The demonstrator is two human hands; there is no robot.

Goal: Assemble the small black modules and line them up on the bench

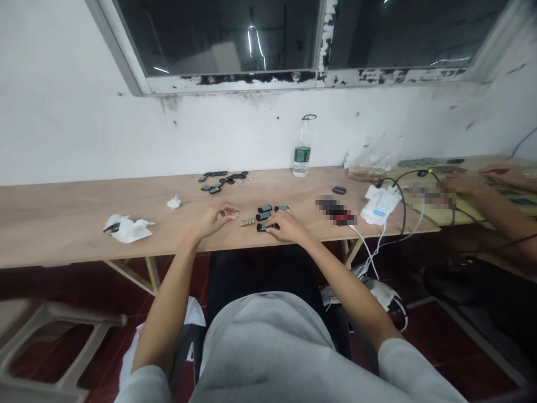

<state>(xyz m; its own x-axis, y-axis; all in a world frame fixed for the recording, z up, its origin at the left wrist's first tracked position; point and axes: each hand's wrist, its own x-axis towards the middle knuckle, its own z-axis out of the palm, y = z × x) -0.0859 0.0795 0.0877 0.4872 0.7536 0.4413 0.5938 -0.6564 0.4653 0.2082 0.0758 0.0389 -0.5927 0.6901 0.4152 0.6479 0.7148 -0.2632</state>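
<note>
My left hand (216, 219) pinches a small pale metallic piece (237, 214) between thumb and fingertips, just above the table. To the right of it lies a short row of small gold-and-silver parts (247, 222). My right hand (286, 225) has its fingertips on the right end of a small black case with a grey-green face (262, 227), which lies near the table's front edge. Several similar cases (264, 209) lie just behind it, one partly beside my right knuckles.
At the back lie a pile of black cases (215, 188) and small pale bits (245, 180). Crumpled tissues (132, 228) are on the left. A water bottle (301, 154), a plastic bag (373, 159) and a white power strip (380, 202) with cables stand right. Another person's hands (461, 184) work far right.
</note>
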